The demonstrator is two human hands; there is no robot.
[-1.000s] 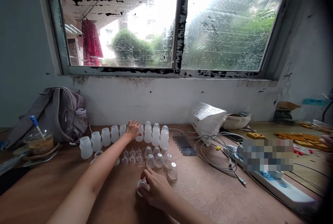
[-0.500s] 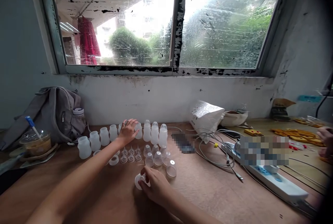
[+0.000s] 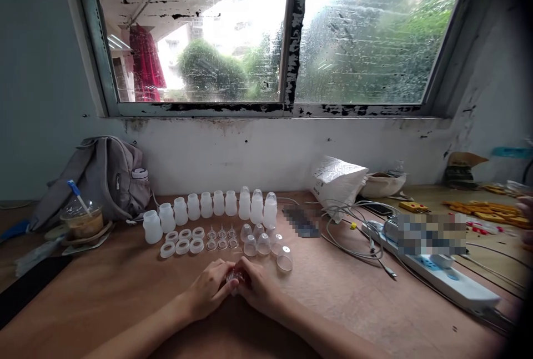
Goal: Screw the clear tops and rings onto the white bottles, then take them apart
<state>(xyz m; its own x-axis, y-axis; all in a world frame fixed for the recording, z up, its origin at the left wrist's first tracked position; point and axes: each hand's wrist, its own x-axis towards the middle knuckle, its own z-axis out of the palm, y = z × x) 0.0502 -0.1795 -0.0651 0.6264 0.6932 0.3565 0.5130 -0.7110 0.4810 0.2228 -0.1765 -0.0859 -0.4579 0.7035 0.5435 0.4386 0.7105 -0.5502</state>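
Note:
My left hand and my right hand meet low over the brown tabletop. Both close their fingers around a small clear, ridged bottle collar, mostly hidden by the fingers. Beyond them are translucent collar rings in two rows. Clear bottle nipples lie just to their right. Dome caps stand further right, the nearest cap close to my right hand. Behind runs a curved row of open frosted baby bottles, ending at the right in three capped bottles.
At left are a grey backpack and an iced drink cup. To the right lie a white pouch, tangled cables and a power strip. A person's hand shows at the far right edge.
My left hand has come back from the bottle row to join my right hand at the collar. The bottles and rings it covered now show. The view has shifted slightly.

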